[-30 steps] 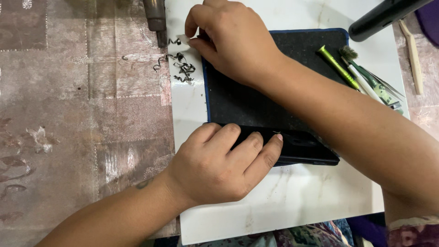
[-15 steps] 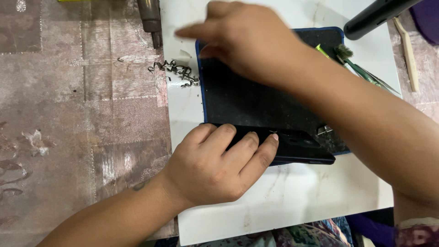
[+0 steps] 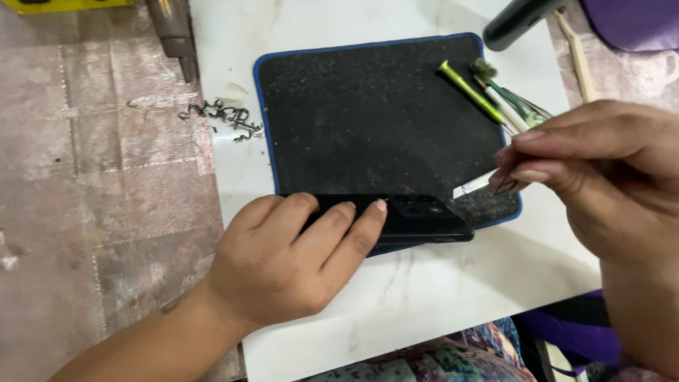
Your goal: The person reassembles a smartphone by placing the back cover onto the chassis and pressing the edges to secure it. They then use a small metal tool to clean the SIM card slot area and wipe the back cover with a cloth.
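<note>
The left hand (image 3: 283, 265) presses its fingers flat on a black phone (image 3: 407, 219) lying at the near edge of the dark mat (image 3: 368, 120) on the white counter (image 3: 438, 297); the right hand (image 3: 601, 177) pinches a thin blade (image 3: 475, 187) just beside it — a slip of that blade could gouge the phone's back, or nick the fingers pinning it down.
</note>
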